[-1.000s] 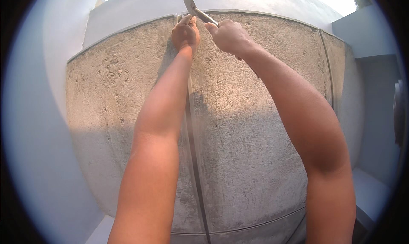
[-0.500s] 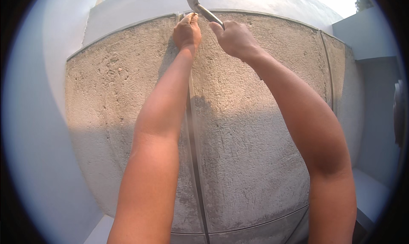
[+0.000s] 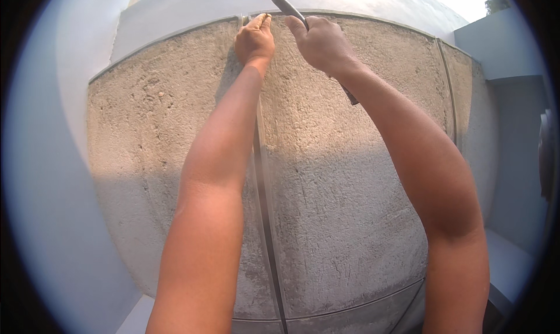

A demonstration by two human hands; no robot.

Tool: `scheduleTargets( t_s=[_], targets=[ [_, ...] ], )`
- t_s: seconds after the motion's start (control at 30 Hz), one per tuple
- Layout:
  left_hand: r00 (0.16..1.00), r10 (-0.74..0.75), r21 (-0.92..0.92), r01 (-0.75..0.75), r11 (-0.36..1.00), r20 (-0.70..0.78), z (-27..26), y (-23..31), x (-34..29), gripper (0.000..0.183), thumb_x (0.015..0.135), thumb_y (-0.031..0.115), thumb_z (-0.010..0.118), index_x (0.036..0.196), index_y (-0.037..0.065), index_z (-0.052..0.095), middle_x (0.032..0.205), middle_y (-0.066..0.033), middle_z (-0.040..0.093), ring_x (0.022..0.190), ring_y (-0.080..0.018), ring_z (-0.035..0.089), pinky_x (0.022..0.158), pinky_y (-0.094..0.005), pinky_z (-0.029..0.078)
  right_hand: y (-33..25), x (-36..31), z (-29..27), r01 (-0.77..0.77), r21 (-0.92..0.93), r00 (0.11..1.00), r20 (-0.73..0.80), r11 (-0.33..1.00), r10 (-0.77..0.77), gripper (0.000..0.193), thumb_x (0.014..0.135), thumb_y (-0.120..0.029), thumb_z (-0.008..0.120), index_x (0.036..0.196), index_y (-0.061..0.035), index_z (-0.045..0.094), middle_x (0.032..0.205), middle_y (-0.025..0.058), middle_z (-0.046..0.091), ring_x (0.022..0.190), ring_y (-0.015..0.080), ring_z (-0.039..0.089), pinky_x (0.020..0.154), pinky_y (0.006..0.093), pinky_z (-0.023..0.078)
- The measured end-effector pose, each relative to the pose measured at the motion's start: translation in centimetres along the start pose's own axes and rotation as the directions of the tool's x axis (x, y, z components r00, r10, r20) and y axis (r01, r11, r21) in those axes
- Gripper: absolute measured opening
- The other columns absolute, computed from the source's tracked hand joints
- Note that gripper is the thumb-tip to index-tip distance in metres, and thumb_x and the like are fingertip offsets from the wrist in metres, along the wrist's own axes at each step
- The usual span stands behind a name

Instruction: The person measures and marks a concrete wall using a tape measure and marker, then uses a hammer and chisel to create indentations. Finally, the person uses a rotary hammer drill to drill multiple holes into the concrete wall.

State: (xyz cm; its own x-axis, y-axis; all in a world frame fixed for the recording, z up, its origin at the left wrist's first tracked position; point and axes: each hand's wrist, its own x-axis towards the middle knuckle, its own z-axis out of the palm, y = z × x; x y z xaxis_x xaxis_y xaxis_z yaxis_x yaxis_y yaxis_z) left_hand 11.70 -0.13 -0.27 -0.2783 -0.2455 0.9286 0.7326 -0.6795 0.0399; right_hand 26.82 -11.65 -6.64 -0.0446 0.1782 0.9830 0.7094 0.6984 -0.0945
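Left of the vertical groove (image 3: 267, 232) lies a rough-textured wall panel (image 3: 146, 130), and at the groove's upper end the left hand (image 3: 255, 42) keeps a narrow grip, fingertips together; whether they pinch anything cannot be told. Right of the groove, the right hand (image 3: 324, 45) wraps its grip around a hammer-like tool (image 3: 286, 6), whose metal head, partly out of view, is above the groove's top.

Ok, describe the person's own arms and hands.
The left arm and right arm are bare as far as they show: no sleeve, watch or bracelet in view. The left hand and right hand wear no gloves, and no ring can be made out.
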Motion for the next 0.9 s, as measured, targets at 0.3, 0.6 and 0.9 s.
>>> scheduleTargets(
  t_s=[0.3, 0.6, 0.9],
  targets=[
    [0.996, -0.091, -0.058, 0.090, 0.994, -0.016, 0.0, 0.3, 0.1, 0.030, 0.101, 0.040, 0.067, 0.120, 0.021, 0.079, 0.115, -0.0068, 0.078, 0.108, -0.0287, 0.074, 0.091, -0.0384, 0.058, -0.6, -0.2, -0.5, -0.101, 0.004, 0.991, 0.088, 0.995, 0.101, 0.061, 0.110, -0.054, 0.042, 0.099, -0.0009, 0.068, 0.068, 0.0066, 0.062, 0.057, 0.0175, 0.066, 0.044, 0.0351, 0.055],
    [0.999, -0.048, -0.032, 0.048, 0.998, -0.011, 0.2, 0.0, 0.2, 0.031, 0.101, 0.039, 0.066, 0.121, 0.020, 0.079, 0.117, -0.0064, 0.078, 0.108, -0.0271, 0.074, 0.093, -0.0381, 0.057, 1.3, 1.0, 1.7, 0.092, -0.095, 0.994, -0.050, 0.991, -0.097, 0.061, 0.110, -0.055, 0.042, 0.096, -0.0011, 0.067, 0.067, 0.0071, 0.061, 0.049, 0.0171, 0.062, 0.038, 0.0342, 0.050],
    [0.998, -0.059, 0.023, 0.059, 0.998, 0.003, 0.6, 0.4, 0.2, 0.029, 0.104, 0.042, 0.060, 0.119, 0.023, 0.076, 0.108, -0.0114, 0.078, 0.109, -0.0311, 0.072, 0.093, -0.0437, 0.057, -2.1, -5.6, -3.6, -0.292, 0.140, 0.945, 0.192, 0.946, 0.263, 0.053, 0.112, -0.050, 0.041, 0.086, -0.0072, 0.057, 0.057, -0.0041, 0.047, 0.037, 0.0063, 0.044, 0.032, 0.0235, 0.039]
  ],
)
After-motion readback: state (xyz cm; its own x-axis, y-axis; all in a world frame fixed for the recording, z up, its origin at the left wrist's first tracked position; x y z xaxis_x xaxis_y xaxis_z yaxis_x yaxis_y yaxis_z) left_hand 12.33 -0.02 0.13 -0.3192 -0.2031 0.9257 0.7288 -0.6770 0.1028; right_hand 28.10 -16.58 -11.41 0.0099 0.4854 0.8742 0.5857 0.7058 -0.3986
